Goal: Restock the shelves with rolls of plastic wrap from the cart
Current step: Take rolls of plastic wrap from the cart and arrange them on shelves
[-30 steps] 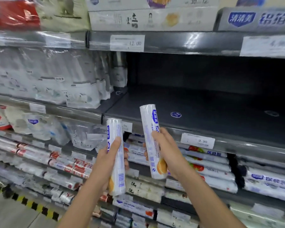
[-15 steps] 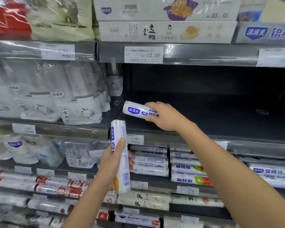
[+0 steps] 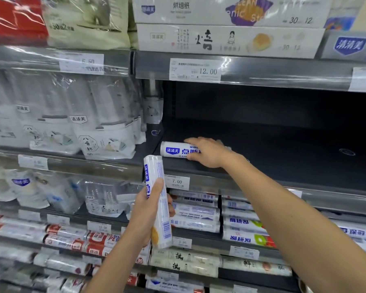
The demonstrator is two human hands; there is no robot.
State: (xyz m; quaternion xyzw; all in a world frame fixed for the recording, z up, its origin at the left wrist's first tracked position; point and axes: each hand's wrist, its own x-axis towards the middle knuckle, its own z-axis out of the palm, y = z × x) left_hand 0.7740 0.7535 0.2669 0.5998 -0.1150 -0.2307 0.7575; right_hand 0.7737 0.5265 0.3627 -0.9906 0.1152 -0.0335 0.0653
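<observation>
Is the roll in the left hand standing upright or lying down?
Upright, slightly tilted: the left hand grips the roll mid-length, its long axis near vertical.

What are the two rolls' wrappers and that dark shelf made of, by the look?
Upright roll, gripped by the left hand: glossy printed plastic film, going by its streaky glare. Lying roll, held by the right hand: apparently the same wrapper. Dark shelf: probably painted metal with a matte finish; it looks flat, with only a dull sheen.
</observation>
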